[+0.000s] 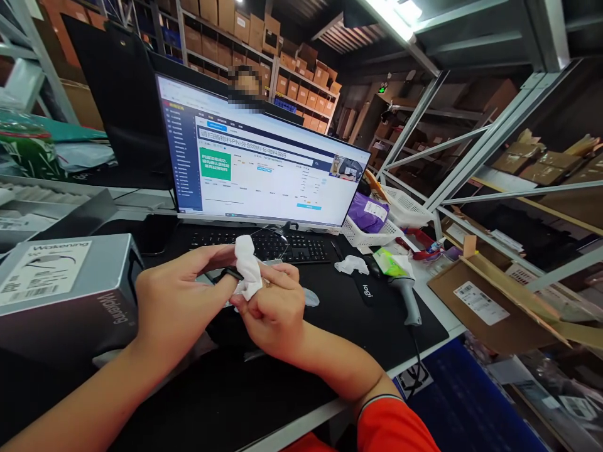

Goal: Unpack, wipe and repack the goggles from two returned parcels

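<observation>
Both hands meet in front of the person, above the black mat [348,326] that covers much of the tabletop [436,289]. A folded white tissue [247,267] stands between them, its upper end rising above the fingers and its lower end squeezed at the fingertips. The left hand [179,289] lies on the tissue's left, thumb and fingers closed in a pinch against it; a slim dark piece [227,274] shows beside that thumb, and the grip hides too much to tell its whole shape. The right hand [277,307] is on the tissue's right, its fingers curled in tightly and pressing the other side, so there is hardly any gap between the two hands. A clear oval piece [311,297] shows just to the right of the right hand. Beyond the hands are the keyboard [308,248] and the lit monitor [277,188]. A grey box [75,289] printed "Wakening", with glasses pictured on its label, sits left of the left hand. Farther right on the mat are a crumpled white tissue piece [352,264] and a grey handheld scanner [407,298], both well apart from the hands.
</observation>
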The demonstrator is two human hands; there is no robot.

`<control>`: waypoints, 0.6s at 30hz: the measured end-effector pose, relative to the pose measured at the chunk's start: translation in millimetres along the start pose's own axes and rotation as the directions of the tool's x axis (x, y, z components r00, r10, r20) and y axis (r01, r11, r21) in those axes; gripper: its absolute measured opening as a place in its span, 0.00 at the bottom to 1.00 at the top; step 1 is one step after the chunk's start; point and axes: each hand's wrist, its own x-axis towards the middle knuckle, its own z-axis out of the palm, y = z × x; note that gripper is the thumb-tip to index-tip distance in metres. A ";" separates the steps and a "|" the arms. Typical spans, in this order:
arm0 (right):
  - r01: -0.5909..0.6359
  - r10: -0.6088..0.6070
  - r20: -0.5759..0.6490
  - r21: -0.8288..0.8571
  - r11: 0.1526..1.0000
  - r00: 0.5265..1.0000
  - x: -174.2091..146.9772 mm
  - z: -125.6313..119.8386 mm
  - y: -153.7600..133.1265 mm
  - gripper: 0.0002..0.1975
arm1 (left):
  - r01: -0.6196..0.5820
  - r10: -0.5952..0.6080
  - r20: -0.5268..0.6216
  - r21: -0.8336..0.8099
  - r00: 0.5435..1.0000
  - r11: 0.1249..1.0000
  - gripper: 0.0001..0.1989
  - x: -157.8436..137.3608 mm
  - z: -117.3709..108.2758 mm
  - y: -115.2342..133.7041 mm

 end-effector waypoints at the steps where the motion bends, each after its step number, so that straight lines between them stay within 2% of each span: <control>1: -0.012 0.012 0.024 -0.001 1.000 1.000 0.0 0.3 -0.3 0.30 | 0.002 -0.002 -0.009 0.010 1.000 1.000 0.23 0.0 0.5 -2.3; 4: -0.044 0.038 0.073 0.090 0.995 0.997 7.9 -8.5 -1.7 0.33 | 0.010 -0.010 -0.013 0.033 1.000 0.999 0.23 1.1 1.8 -6.4; 6: -0.102 0.078 0.102 0.254 0.962 0.992 17.0 -20.8 -1.3 0.36 | 0.005 -0.004 -0.016 0.044 1.000 0.999 0.22 1.8 2.0 -5.9; 7: -0.151 0.117 0.111 0.367 0.918 0.987 21.3 -27.4 -0.8 0.37 | -0.003 0.004 -0.018 0.048 1.000 0.999 0.21 1.9 2.2 -4.9; 9: -0.264 0.215 0.153 0.591 0.763 0.965 27.1 -38.6 -0.5 0.37 | -0.029 0.031 -0.026 0.055 0.999 0.998 0.21 1.4 2.9 -2.6; 11: -0.358 0.273 0.237 0.711 0.605 0.932 28.1 -44.3 -3.3 0.37 | -0.068 0.070 -0.042 0.061 0.997 0.996 0.18 0.4 4.5 -1.1; 12: -0.384 0.272 0.273 0.722 0.576 0.923 26.9 -44.7 -6.0 0.37 | -0.088 0.091 -0.054 0.066 0.994 0.994 0.17 -0.2 5.6 -0.7; 13: -0.389 0.263 0.288 0.707 0.591 0.921 24.9 -43.3 -9.4 0.36 | -0.108 0.113 -0.069 0.072 0.991 0.992 0.16 -0.9 6.7 -0.6; 15: -0.328 0.248 0.215 0.620 0.712 0.945 19.6 -36.0 -16.2 0.33 | -0.147 0.155 -0.098 0.085 0.983 0.985 0.16 -2.6 9.0 -0.6; 18: -0.153 0.208 -0.078 0.441 0.884 0.975 11.5 -18.4 -20.5 0.32 | -0.200 0.211 -0.116 0.098 0.971 0.975 0.17 -6.1 11.3 -0.2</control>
